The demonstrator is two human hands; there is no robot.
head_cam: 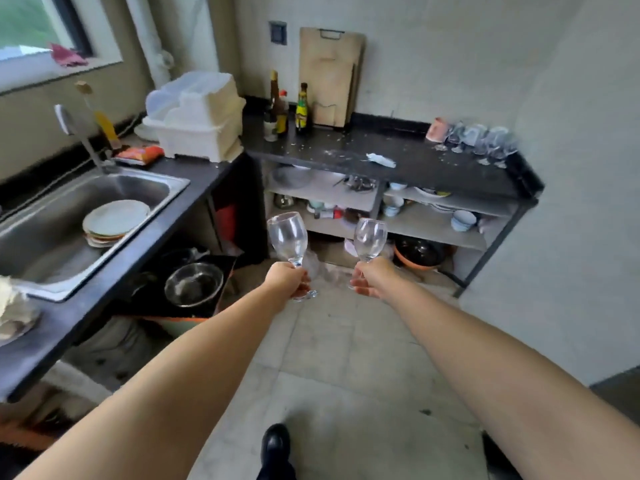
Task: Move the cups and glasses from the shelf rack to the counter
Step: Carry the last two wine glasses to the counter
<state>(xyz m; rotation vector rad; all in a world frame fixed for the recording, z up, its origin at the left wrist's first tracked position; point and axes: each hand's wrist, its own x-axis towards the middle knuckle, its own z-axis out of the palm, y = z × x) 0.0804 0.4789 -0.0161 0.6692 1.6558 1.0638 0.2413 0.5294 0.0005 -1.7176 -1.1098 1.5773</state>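
Both my forearms reach out from the bottom of the view, toward twelve o'clock, each ending in a closed grip on a stemmed glass. My left hand (287, 280) has its fingers curled round the stem of the left wine glass (288, 237), bowl upright, foot showing just below the fist. My right hand (369, 277) pinches the stem of the right wine glass (370, 239) the same way, also upright. The two bowls are near each other but apart, held over the floor, short of the dark worktop (415, 161) ahead.

At about one o'clock, on the far right end of that worktop, a cluster of glasses (485, 143) stands beside a pink cup (437, 129) (blurred, so I cannot count them). I judge those as already moved, so the job looks well under way; the pair I hold is in transit and not yet set down.

Shelves (346, 199) under the worktop hold bowls and plates. Whether any cups remain on a rack I cannot tell.
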